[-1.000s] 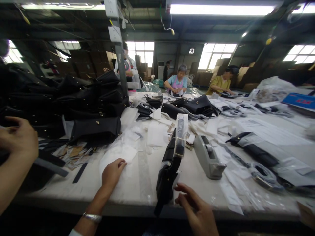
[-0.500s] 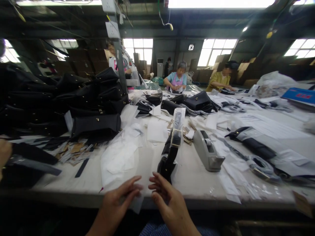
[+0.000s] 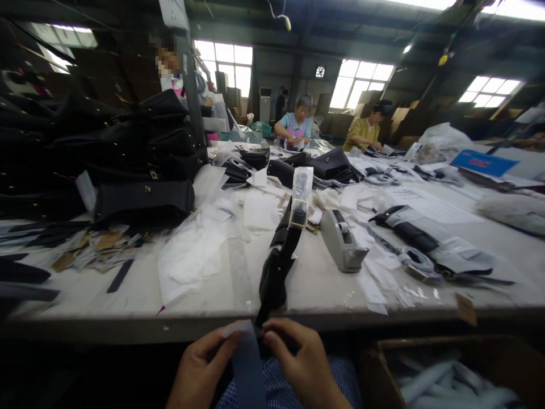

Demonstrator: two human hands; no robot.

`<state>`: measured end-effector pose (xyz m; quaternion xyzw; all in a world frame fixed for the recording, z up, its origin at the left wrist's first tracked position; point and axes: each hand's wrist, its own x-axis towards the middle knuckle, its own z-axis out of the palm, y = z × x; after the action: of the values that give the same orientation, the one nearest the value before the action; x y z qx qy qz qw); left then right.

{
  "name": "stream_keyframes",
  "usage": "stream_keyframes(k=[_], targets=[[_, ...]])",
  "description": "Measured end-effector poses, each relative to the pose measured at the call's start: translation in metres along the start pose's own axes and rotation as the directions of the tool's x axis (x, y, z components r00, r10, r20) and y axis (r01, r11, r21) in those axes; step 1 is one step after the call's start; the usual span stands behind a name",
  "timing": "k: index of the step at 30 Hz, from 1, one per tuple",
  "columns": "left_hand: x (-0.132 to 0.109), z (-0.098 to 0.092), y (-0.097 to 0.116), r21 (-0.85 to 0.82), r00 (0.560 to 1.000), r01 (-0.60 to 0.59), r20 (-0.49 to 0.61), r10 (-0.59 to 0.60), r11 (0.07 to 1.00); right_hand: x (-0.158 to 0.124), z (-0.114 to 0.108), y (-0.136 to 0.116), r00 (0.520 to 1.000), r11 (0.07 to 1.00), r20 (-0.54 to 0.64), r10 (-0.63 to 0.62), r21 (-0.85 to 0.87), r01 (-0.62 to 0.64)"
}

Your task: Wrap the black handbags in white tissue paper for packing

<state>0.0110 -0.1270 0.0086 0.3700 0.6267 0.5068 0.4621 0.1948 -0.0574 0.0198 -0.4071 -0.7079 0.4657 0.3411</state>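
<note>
Below the table's front edge, my left hand (image 3: 204, 363) and my right hand (image 3: 300, 363) meet over my lap. Both pinch a pale, translucent strip or sleeve (image 3: 249, 363) that hangs down between them. Just above them a black bag (image 3: 276, 267) lies on the white table (image 3: 323, 284), its dark end hanging over the edge towards my fingers. A clear wrapped piece (image 3: 300, 196) stands at the bag's far end.
A grey tape dispenser (image 3: 340, 241) sits right of the bag. Black bags are stacked at the left (image 3: 140, 165). Plastic sleeves and papers (image 3: 191, 255) litter the table. An open carton (image 3: 447, 369) stands at the lower right. Other people work at the far end (image 3: 296, 122).
My hands dropped from the table's edge to my lap, taking the pale strip with them. The view tilted down and back. The other person's hand at the far left has left the view.
</note>
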Motion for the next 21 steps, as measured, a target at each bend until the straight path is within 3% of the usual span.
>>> stream_keyframes(k=[2,4,12,18,21], targets=[[-0.001,0.0,-0.001,-0.055,0.998,0.058,-0.014,-0.059,0.997,0.001,-0.008,0.008,0.988,0.999,-0.15,0.04,-0.027,-0.044],[0.0,0.0,-0.002,-0.03,0.997,0.078,0.011,-0.078,0.996,0.005,-0.011,0.012,0.978,0.998,-0.206,0.041,-0.047,-0.052],[0.002,-0.006,-0.012,0.076,0.999,0.017,0.027,-0.019,0.997,0.021,0.01,0.0,0.982,0.992,-0.139,0.126,-0.007,-0.128],[-0.003,-0.018,-0.013,0.163,0.999,-0.027,0.031,0.022,0.986,0.016,0.011,-0.013,0.978,0.933,0.02,0.209,0.296,-0.205],[-0.005,-0.02,-0.015,0.189,1.0,-0.024,0.013,0.022,0.982,0.009,0.013,-0.023,0.978,0.904,0.027,0.205,0.377,-0.2]])
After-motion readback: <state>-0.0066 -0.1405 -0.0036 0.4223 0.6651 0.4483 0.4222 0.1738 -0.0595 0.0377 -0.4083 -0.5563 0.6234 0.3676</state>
